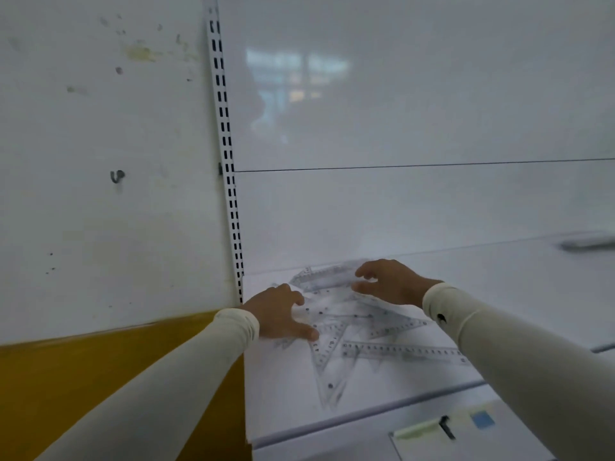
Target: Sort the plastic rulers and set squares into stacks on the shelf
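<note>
Sorting looks barely begun — the clear rulers and set squares [359, 331] lie jumbled at the shelf's [286, 404] left end; left hand [283, 314] rests spread on them, right hand [389, 282] pinches one — no stacks visible.

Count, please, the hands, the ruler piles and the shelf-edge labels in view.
Hands: 2, left hand and right hand
Pile of clear rulers and set squares: 1, pieces overlapping, uncountable
Shelf-edge labels: 2, pale label and blue label
Total: 5
</note>
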{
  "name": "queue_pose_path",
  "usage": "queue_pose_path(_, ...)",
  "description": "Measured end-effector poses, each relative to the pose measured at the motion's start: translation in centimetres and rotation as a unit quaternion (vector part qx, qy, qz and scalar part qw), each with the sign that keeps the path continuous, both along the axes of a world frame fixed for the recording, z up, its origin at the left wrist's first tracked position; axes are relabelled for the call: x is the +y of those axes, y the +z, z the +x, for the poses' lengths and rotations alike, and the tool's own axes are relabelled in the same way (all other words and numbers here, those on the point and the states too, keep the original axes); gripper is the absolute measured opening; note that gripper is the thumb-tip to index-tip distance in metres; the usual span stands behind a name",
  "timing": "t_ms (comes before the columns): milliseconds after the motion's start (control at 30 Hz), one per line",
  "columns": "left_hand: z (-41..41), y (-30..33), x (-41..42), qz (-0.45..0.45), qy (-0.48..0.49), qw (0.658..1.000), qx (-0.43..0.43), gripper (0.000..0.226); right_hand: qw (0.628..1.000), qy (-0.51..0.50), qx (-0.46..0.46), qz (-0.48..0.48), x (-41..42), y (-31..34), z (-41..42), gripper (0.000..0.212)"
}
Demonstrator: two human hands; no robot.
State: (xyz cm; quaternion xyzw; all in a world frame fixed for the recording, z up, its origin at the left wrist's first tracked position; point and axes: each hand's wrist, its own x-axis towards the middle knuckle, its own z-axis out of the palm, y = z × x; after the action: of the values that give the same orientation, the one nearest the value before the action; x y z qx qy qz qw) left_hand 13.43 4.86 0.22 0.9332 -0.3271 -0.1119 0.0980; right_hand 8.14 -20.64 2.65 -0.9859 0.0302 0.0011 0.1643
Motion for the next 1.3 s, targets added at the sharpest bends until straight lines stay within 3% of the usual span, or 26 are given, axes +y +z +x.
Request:
queue_pose_path(367, -0.7, -0.1, -0.6, -0.046, -0.034, 0.998, -0.025, 0.022, 0.999, 0.036, 0.007, 0.013, -0.2, -0.8, 0.8, 0.052)
queue_pose_path(633, -1.6, 0.8, 1.2, -0.097, 0.032, 0.995, 0.005, 0.022, 0.998, 0.059, -0.002, 0.013, 0.8, -1.3, 1.4, 0.052)
queue_pose_path(700, -2.2, 1.1, 0.6, -0.072, 0.079, 0.993, -0.044, 0.045, 0.998, 0.065, -0.002, 0.014, 1.2, -1.4, 1.6, 0.052)
queue_pose_path(767, -2.9, 1.1, -0.5, 0.017, 0.105, 0.991, -0.082, 0.073, 0.997, 0.07, -0.001, 0.012, 1.7, -1.4, 1.8, 0.051)
queue_pose_path(833, -3.4, 0.8, -1.7, 0.067, 0.115, 0.987, -0.09, 0.081, 0.997, 0.076, 0.001, 0.012, 2.1, -1.4, 1.8, 0.051)
queue_pose_path(1000, -2.8, 1.0, -1.5, 0.038, 0.112, 0.992, -0.049, 0.06, 0.996, 0.083, -0.007, 0.016, 2.5, -1.2, 1.7, 0.05)
queue_pose_path(1300, -2.9, 1.5, 0.5, 0.041, 0.089, 0.995, -0.014, 0.061, 0.994, 0.101, 0.005, 0.028, 3.5, -0.9, 1.2, 0.053)
